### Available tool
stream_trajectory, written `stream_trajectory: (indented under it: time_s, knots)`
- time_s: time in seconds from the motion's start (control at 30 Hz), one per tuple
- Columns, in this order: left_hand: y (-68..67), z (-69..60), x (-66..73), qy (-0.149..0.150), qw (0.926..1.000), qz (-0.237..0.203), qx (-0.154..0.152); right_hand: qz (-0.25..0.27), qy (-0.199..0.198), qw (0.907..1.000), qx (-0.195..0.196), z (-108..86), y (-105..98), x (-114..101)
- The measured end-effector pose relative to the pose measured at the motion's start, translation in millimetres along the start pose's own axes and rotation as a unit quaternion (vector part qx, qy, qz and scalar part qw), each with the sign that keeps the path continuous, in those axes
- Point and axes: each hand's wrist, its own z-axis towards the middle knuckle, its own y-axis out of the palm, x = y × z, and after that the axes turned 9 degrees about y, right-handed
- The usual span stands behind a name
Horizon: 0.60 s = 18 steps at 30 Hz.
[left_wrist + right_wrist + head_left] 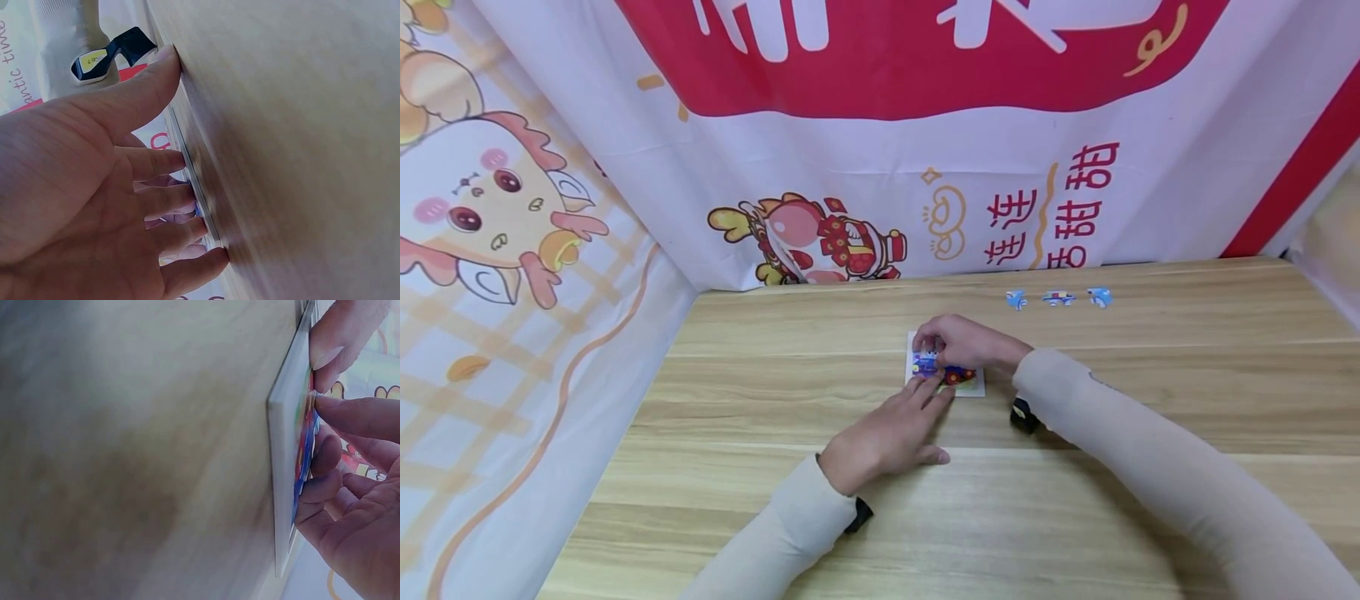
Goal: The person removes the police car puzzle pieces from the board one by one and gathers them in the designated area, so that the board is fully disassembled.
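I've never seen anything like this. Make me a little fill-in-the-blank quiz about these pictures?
1. On the table, ____ loose pieces lie apart from the picture board.
2. The loose pieces lie nearer to the right hand than to the person's ____ hand.
3. In the left wrist view, the label on the dark wrist device is ____.
4. The largest printed patch on the cloth behind the table is ____.

Missing words: three; left; yellow; red.

Bare wood tabletop offers passage left of the jigsaw board. The left hand bars its near side, the right hand and sleeve its right; beyond, three jigsaw pieces lie before the fabric backdrop.
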Motion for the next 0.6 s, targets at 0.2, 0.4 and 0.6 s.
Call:
stream_trajectory:
  time_s: [0.2,0.4,0.6]
  knots:
    - [-0.6,-0.5,0.1,0.005,1.0000,0.002,0.003,0.000,-0.005,1.0000,0.001,0.9,0.5,0.3]
    - [-0.7,0.0,0.3,0.004,1.0000,0.005,0.002,0.002,-0.008,1.0000,0.004,2.2,1.2,1.6]
    - [-0.1,-0.1,0.2,-0.001,1.0000,0.002,-0.004,0.010,-0.005,0.9999,0.002,1.4,1.2,1.7]
